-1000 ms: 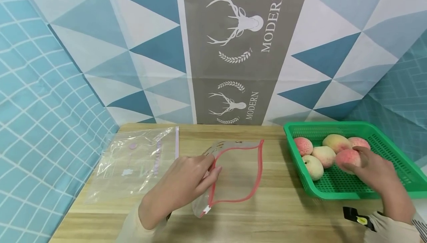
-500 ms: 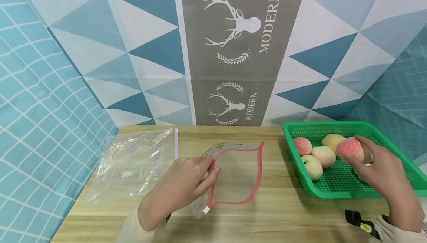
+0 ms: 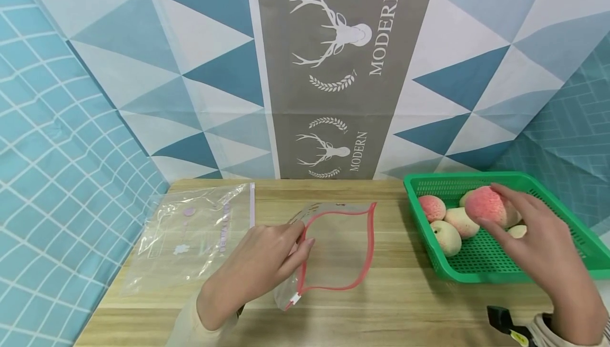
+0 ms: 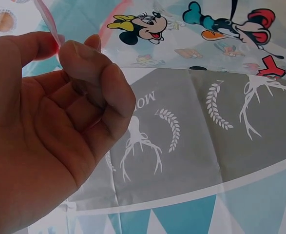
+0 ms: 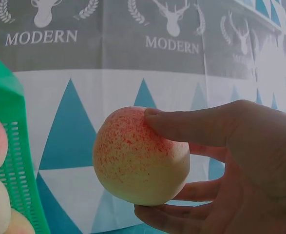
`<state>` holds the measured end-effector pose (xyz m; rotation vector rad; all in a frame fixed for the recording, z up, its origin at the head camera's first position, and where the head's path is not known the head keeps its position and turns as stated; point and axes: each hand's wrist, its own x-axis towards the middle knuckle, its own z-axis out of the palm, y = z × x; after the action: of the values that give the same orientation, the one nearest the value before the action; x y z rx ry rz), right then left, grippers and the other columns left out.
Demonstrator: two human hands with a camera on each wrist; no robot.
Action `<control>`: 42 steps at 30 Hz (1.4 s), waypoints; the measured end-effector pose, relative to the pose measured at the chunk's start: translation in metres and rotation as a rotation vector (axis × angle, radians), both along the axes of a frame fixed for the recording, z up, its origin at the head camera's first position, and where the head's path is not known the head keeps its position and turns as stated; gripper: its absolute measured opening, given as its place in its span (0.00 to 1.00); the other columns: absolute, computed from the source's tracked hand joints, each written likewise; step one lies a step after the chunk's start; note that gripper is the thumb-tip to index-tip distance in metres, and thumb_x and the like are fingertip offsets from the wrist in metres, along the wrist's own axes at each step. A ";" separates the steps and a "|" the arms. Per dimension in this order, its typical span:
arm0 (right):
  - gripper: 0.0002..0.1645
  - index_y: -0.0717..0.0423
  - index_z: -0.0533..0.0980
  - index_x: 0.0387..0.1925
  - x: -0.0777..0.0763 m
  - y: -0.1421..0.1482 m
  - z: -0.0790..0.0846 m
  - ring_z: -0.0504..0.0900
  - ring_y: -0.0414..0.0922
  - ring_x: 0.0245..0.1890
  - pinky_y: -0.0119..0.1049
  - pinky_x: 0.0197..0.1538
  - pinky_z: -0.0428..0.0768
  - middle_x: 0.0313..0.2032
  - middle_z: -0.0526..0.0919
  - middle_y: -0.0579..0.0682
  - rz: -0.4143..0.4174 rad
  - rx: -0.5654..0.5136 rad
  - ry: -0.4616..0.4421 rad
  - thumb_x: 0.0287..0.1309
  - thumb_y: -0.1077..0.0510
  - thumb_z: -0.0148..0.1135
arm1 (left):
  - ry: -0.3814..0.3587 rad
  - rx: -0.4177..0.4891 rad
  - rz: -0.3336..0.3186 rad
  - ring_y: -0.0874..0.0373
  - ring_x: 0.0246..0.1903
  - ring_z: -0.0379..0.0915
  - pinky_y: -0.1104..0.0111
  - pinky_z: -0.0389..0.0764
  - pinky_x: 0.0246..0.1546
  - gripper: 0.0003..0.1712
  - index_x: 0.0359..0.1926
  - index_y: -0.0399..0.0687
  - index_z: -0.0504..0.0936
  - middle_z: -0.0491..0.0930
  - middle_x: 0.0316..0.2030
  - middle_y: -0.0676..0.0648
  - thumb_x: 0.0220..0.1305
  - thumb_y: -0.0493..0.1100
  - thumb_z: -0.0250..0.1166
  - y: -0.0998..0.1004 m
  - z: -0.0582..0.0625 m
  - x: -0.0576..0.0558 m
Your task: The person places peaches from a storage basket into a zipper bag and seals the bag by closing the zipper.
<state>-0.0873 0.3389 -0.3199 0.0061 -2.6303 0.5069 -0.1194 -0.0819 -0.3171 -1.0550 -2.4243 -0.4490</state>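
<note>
My left hand [image 3: 259, 257] pinches the near left rim of a clear zip bag [image 3: 338, 251] with a red edge, whose mouth gapes upward. In the left wrist view, thumb and finger of the left hand [image 4: 69, 112] hold the red edge, and cartoon figures show on the bag [image 4: 196, 34]. Over the green basket, my right hand [image 3: 543, 236] holds a pink and cream peach [image 3: 486, 206]. The right wrist view shows the right hand's [image 5: 240, 156] thumb on top of the peach [image 5: 138, 161] and fingers beneath and behind it.
The green basket [image 3: 440, 267] at the right holds several more peaches [image 3: 446, 238]. A second clear bag [image 3: 186, 241] with a lilac zip lies flat at the left of the wooden table [image 3: 381, 315]. Patterned cloth [image 3: 333, 98] hangs behind.
My right hand has lifted the peach up out of the basket's pile and moved it slightly left. The left hand and the red-edged bag have stayed in place.
</note>
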 end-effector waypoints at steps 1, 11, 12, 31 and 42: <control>0.42 0.44 0.59 0.64 0.001 -0.002 0.001 0.60 0.64 0.56 0.63 0.41 0.59 0.56 0.64 0.65 0.001 0.002 0.005 0.47 0.47 0.65 | -0.001 -0.001 0.000 0.72 0.11 0.46 0.79 0.51 0.11 0.12 0.21 0.56 0.66 0.53 0.11 0.64 0.61 0.48 0.51 0.000 0.000 0.000; 0.43 0.45 0.64 0.61 0.004 -0.026 0.010 0.64 0.61 0.54 0.60 0.34 0.65 0.56 0.66 0.62 0.040 -0.002 0.224 0.39 0.56 0.71 | -0.009 -0.004 0.006 0.71 0.11 0.47 0.79 0.51 0.11 0.12 0.20 0.55 0.66 0.53 0.11 0.64 0.59 0.47 0.53 0.001 0.000 0.000; 0.44 0.44 0.65 0.61 0.005 -0.029 0.011 0.64 0.61 0.54 0.59 0.33 0.65 0.56 0.66 0.62 0.044 -0.001 0.245 0.38 0.57 0.71 | -0.009 -0.004 0.006 0.71 0.11 0.47 0.79 0.52 0.11 0.12 0.20 0.55 0.65 0.53 0.11 0.64 0.59 0.47 0.53 0.001 0.000 0.000; 0.37 0.70 0.68 0.51 0.010 -0.124 0.024 0.68 0.54 0.55 0.24 0.55 0.64 0.53 0.70 0.63 0.591 -0.195 0.494 0.45 0.49 0.67 | 0.001 -0.003 -0.018 0.72 0.11 0.45 0.79 0.50 0.11 0.13 0.20 0.56 0.64 0.52 0.11 0.64 0.61 0.48 0.51 0.000 -0.003 0.000; 0.30 0.59 0.68 0.52 0.027 -0.175 0.011 0.65 0.52 0.57 0.28 0.60 0.57 0.58 0.67 0.55 0.830 -0.085 0.282 0.47 0.53 0.65 | 0.033 0.001 -0.037 0.72 0.11 0.45 0.80 0.49 0.11 0.11 0.20 0.55 0.65 0.52 0.11 0.64 0.57 0.44 0.53 0.000 -0.001 -0.001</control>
<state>-0.0599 0.1638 -0.3087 1.0856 -2.2297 0.8050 -0.1205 -0.0816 -0.3179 -1.1005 -2.3786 -0.4418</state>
